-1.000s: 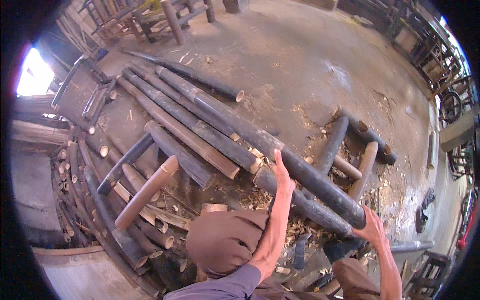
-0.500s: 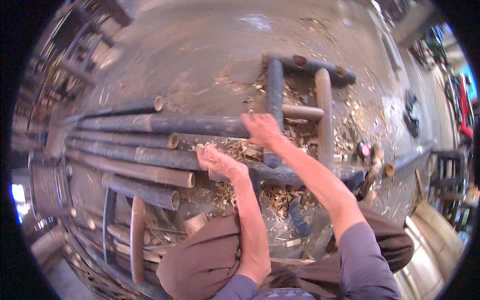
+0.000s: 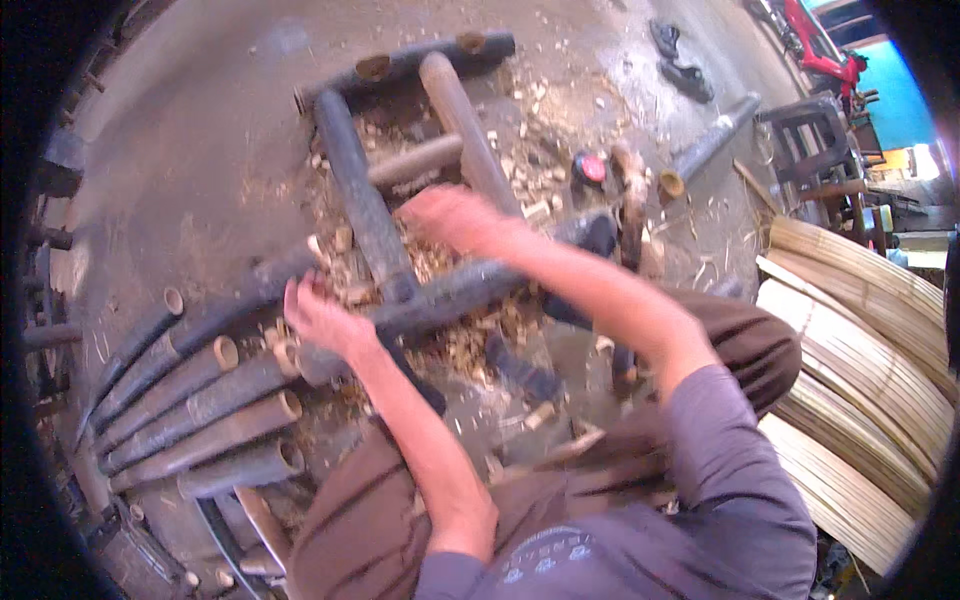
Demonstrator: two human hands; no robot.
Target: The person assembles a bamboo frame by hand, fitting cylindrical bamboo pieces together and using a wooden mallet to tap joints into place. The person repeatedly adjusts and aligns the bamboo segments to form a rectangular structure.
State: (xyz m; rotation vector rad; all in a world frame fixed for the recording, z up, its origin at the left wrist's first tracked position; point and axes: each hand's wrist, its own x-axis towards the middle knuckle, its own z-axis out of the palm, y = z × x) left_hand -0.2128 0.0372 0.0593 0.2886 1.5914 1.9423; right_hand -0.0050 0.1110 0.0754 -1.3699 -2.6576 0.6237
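Observation:
On the ground before me lies a frame of joined bamboo poles [image 3: 350,180], with holes cut in its far rail [image 3: 420,62] and a short crossbar [image 3: 415,162] between two uprights. My right hand [image 3: 455,220] is over the frame, near the crossbar; its fingers are smeared by motion. My left hand [image 3: 328,318] is at the end of a long dark bamboo pole [image 3: 235,312], fingers apart; whether it touches the pole is unclear. The frame's near rail [image 3: 460,298] crosses in front of my knees. Several hollow bamboo poles [image 3: 225,395] lie side by side at the left.
Wood chips [image 3: 545,150] litter the ground around the frame. Beyond its right side are a red and black round object [image 3: 588,170] and a loose bamboo pole [image 3: 715,145]. Slatted bamboo panels [image 3: 850,370] lie at the right, near a dark plastic chair [image 3: 805,140]. Black sandals [image 3: 680,62] lie farther off.
The view has swung to the right. My right hand has left the long dark pole and is over the frame. My left hand has moved from a neighbouring pole to near the dark pole's end.

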